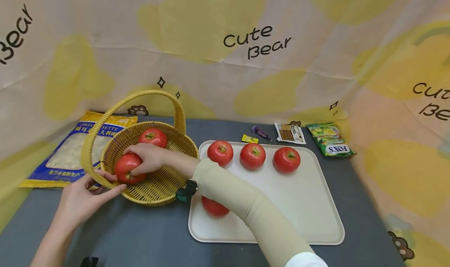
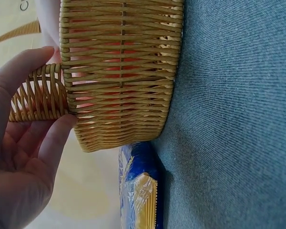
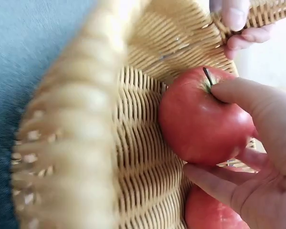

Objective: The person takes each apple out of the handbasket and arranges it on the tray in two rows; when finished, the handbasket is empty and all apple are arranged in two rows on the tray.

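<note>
A yellow wicker basket (image 1: 158,191) with a tall arched handle stands on the left of the table. My left hand (image 1: 79,198) grips the handle's near base; in the left wrist view the thumb and fingers lie around the woven handle (image 2: 40,100). Inside the basket, my right hand (image 1: 152,157) holds a red apple (image 3: 200,119), its thumb by the stem and its fingers around the side. Another red apple (image 1: 156,137) lies behind it in the basket. Several more apples are on the white tray (image 1: 281,204), one of them (image 1: 214,207) partly hidden by the right sleeve.
Behind the basket at left lies a blue and yellow pasta bag (image 1: 66,153). Beyond the tray are a yellow wrapper (image 1: 250,138), a purple candy (image 1: 261,132), a brown and white packet (image 1: 290,133) and a green packet (image 1: 329,139). A printed cloth hangs behind the table.
</note>
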`<state>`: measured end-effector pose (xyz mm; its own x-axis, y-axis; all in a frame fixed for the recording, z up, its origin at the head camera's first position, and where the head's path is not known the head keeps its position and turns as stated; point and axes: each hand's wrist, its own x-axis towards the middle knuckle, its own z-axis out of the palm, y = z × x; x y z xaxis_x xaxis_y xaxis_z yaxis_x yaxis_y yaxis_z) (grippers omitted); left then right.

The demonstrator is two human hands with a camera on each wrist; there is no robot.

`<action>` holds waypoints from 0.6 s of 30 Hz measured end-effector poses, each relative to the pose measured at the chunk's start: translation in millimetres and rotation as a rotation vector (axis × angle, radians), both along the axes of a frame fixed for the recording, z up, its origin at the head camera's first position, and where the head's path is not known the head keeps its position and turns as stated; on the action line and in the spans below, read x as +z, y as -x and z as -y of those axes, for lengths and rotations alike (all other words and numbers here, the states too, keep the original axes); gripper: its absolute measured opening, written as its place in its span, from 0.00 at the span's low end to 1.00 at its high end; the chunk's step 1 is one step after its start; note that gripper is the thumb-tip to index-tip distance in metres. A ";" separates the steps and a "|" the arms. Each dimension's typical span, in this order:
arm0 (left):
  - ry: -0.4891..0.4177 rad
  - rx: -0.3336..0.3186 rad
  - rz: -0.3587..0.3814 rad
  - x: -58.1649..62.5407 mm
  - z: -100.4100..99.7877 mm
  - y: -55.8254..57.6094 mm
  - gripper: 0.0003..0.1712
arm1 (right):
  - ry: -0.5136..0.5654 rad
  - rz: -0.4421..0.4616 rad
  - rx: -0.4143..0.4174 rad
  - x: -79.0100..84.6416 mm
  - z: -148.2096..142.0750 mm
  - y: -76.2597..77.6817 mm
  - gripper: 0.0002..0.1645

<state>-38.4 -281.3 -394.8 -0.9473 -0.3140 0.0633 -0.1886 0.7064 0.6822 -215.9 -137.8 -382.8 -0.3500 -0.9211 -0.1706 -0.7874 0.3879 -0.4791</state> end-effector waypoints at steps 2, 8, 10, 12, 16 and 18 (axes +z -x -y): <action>0.002 0.001 0.000 -0.6 -0.2 -0.3 0.25 | 0.037 0.023 -0.018 0.0 -8.8 0.2 0.36; 0.001 -0.007 0.017 -2.2 -0.8 0.3 0.26 | 0.150 0.142 -0.128 6.8 -49.3 4.9 0.37; -0.006 -0.006 0.014 -3.0 -1.0 0.3 0.25 | 0.176 0.188 -0.177 11.0 -65.9 6.0 0.37; -0.011 -0.006 0.002 -3.8 -1.0 0.0 0.25 | 0.204 0.225 -0.228 15.7 -83.1 6.1 0.37; -0.023 -0.001 -0.038 -4.3 -0.1 -1.4 0.23 | 0.247 0.257 -0.315 25.9 -118.0 3.7 0.35; -0.024 -0.002 -0.049 -4.0 0.8 -1.8 0.22 | 0.257 0.274 -0.348 29.7 -136.2 2.2 0.35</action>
